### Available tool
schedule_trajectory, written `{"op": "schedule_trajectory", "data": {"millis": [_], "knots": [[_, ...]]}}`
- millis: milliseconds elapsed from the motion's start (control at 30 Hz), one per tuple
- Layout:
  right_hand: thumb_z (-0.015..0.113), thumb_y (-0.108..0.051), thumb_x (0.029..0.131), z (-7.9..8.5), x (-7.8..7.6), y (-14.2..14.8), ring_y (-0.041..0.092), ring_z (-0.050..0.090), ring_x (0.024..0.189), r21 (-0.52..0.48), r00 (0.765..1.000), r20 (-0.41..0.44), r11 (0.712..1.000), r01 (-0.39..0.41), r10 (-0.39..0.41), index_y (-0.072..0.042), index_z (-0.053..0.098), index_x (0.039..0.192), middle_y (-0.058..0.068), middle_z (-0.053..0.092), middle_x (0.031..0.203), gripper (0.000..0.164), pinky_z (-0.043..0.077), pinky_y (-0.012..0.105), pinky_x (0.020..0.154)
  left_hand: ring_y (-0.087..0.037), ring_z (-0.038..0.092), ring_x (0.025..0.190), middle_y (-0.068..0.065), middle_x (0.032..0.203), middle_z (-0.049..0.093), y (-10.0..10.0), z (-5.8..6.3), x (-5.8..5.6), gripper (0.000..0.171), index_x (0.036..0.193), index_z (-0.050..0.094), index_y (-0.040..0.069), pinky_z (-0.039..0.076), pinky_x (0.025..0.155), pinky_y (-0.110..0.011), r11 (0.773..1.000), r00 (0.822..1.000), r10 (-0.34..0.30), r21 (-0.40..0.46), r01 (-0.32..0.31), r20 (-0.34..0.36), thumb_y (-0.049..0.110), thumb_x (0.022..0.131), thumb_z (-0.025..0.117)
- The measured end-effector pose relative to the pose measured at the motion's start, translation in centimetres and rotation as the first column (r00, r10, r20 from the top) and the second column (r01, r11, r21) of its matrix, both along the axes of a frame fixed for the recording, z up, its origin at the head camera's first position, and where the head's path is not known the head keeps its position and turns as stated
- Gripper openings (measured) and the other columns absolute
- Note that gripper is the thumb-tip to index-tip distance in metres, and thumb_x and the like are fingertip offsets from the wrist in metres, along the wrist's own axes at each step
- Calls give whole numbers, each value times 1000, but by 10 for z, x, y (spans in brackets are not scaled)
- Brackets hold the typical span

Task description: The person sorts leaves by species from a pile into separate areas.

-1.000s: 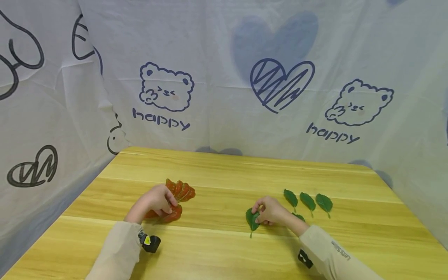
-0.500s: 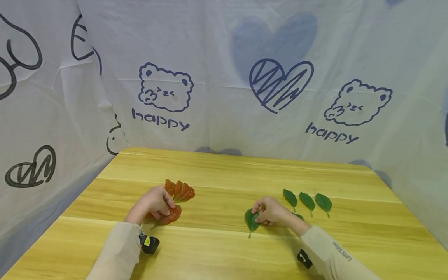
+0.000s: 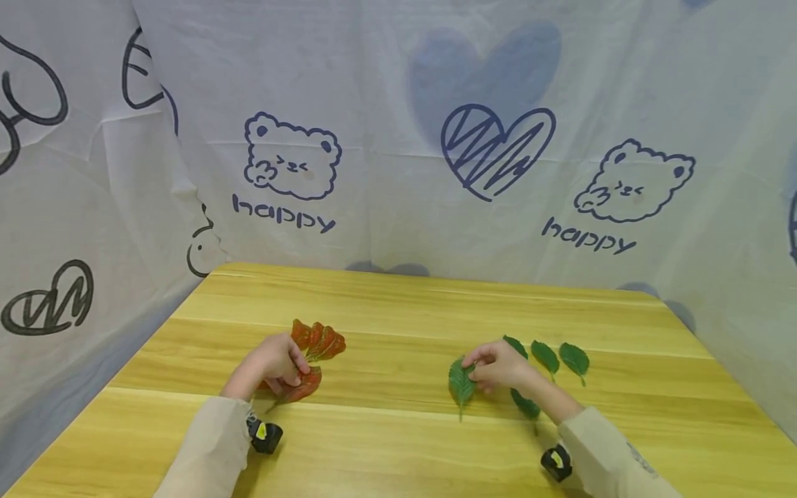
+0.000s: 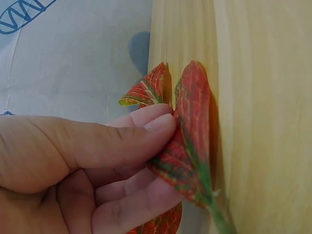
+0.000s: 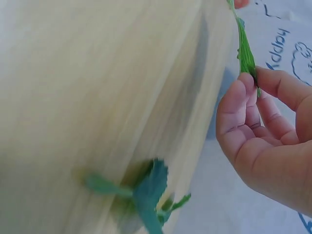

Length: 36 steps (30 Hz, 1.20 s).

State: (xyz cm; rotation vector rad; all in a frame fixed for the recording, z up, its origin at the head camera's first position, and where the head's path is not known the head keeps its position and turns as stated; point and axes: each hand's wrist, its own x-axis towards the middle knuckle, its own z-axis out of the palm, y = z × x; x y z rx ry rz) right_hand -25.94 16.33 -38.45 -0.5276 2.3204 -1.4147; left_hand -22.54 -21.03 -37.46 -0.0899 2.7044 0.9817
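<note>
On the left of the table, my left hand (image 3: 274, 363) pinches a red leaf with green markings (image 4: 195, 117) between thumb and fingers. Behind it lies a fan of several overlapping red leaves (image 3: 319, 340). Another red leaf (image 4: 163, 222) shows partly below the hand in the left wrist view. My right hand (image 3: 501, 366) pinches a green serrated leaf (image 3: 461, 384) by its edge, its stem hanging down. That leaf appears nearly edge-on in the right wrist view. Under the right wrist, a second green leaf (image 3: 525, 403) lies on the wood, partly covered by the forearm.
Three green leaves stand in a row at the right, among them a middle leaf (image 3: 545, 357) and a right-hand one (image 3: 573, 360); the hand overlaps the leftmost. A light wooden table (image 3: 386, 456) carries everything. A white printed cloth (image 3: 398, 207) hangs behind and at the left.
My right hand has moved slightly right with its green leaf, uncovering more of the leaf under the wrist. The left hand stays nearly in place; its red leaf has shifted slightly.
</note>
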Motion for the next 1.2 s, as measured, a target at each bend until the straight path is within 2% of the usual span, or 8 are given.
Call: {"op": "schedule_trajectory", "data": {"millis": [133,300,433,567,800,1200], "knots": [[54,4,82,4,1,12,18,54,56,-42,1000,5,999,16,-15,10,59,99,7,53,67,18,49,38,57,-18,57,52,-7,75,59,-1,-1,0,16,77,68,0,50,49,-32,1000,1000,2,-4,-2,3,-15,70,65],[53,7,82,6,4,25,18,55,63,-56,998,6,997,58,-58,13,57,99,10,53,78,19,51,39,63,-18,57,52,-7,75,59,-1,0,1,16,77,68,0,51,49,-32,1000,1000,-1,-8,1,3,-14,71,65],[52,7,83,6,7,36,20,57,68,-39,995,-20,994,101,-102,14,57,100,13,56,88,19,51,37,62,-18,57,52,-7,76,59,-1,0,1,16,77,68,0,51,49,-32,1000,1000,0,-6,0,2,-14,71,65],[52,6,84,7,11,47,18,55,63,-5,988,-48,989,149,-149,13,58,102,14,57,93,20,51,34,60,-18,58,53,-7,76,59,-1,-1,1,16,77,68,0,51,49,-32,1000,1000,-1,-6,1,1,-14,71,65],[52,4,84,7,17,64,15,49,59,8,985,-69,987,160,-159,14,56,104,10,56,85,22,49,33,59,-18,57,53,-7,76,59,-2,-3,0,16,77,68,0,51,50,-32,1000,1000,7,-1,-7,7,-14,71,65],[49,2,86,9,24,100,13,43,58,25,982,-60,983,181,-180,18,51,107,7,55,86,26,43,29,54,-18,57,53,-7,74,58,-1,-2,0,14,76,67,1,50,49,-32,1000,1000,-3,-1,3,4,-13,72,65]]}}
